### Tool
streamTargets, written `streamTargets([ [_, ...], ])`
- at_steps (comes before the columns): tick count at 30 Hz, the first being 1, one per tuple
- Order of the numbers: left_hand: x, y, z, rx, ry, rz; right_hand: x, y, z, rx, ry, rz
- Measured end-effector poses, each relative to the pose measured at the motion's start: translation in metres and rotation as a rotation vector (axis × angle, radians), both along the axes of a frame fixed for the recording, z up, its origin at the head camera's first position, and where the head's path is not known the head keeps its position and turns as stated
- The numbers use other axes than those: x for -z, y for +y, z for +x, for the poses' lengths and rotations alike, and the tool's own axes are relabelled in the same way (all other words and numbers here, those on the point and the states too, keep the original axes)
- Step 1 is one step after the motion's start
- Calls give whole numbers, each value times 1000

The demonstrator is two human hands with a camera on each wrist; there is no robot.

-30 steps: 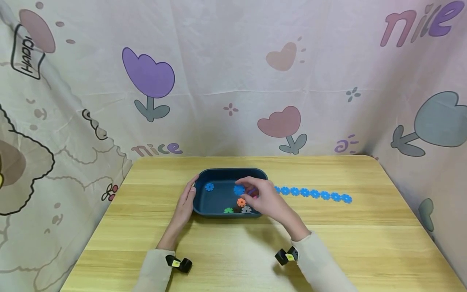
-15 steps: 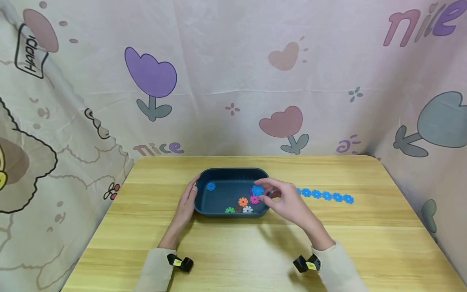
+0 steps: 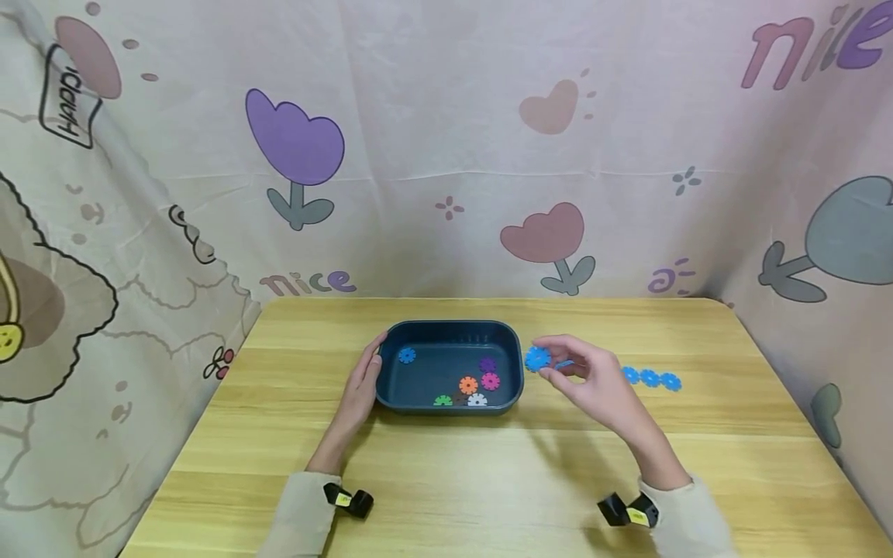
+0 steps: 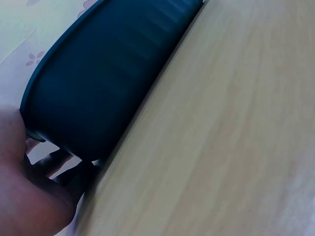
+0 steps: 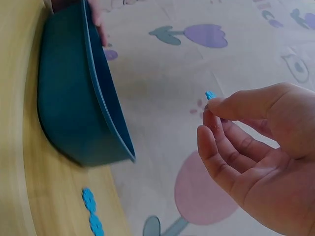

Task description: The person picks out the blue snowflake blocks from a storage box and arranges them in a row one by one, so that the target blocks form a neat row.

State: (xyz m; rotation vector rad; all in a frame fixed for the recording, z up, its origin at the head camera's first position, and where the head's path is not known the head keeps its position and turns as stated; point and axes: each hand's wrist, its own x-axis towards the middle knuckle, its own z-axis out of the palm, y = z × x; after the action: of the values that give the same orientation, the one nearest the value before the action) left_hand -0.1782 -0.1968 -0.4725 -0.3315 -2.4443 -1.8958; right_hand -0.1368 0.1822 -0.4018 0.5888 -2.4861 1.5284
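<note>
My right hand [image 3: 593, 380] pinches a blue notched plastic disc [image 3: 537, 359] between thumb and fingertips, in the air just right of the dark blue box [image 3: 519, 364]. In the right wrist view only the edge of this blue disc [image 5: 210, 95] shows past the thumb. My left hand [image 3: 359, 391] holds the box's left end, its thumb at the rim and its fingers against the outer wall [image 4: 93, 83]. Inside the box lie a blue disc [image 3: 407, 355], an orange disc [image 3: 468, 385], a pink disc [image 3: 491, 381], a purple disc [image 3: 487, 363] and others in green, brown and white.
A row of blue discs [image 3: 650, 378] lies on the wooden table [image 3: 488, 480] to the right, partly covered by my right hand. Part of that row [image 5: 92, 211] shows beside the box in the right wrist view. A patterned cloth [image 3: 418, 155] hangs behind the table.
The right hand has carried the blue disc from above the box's inside rightward past its right rim. It now hides more of the row. The left hand stays at the box.
</note>
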Motion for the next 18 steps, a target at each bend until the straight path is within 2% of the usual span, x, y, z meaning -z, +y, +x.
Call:
streamTargets([
  [7,1,1,0,3,9,3,1,28,5,63,24,8],
  [18,1,-1,0,-4,1,-12,2,66,5,141,61,-30],
])
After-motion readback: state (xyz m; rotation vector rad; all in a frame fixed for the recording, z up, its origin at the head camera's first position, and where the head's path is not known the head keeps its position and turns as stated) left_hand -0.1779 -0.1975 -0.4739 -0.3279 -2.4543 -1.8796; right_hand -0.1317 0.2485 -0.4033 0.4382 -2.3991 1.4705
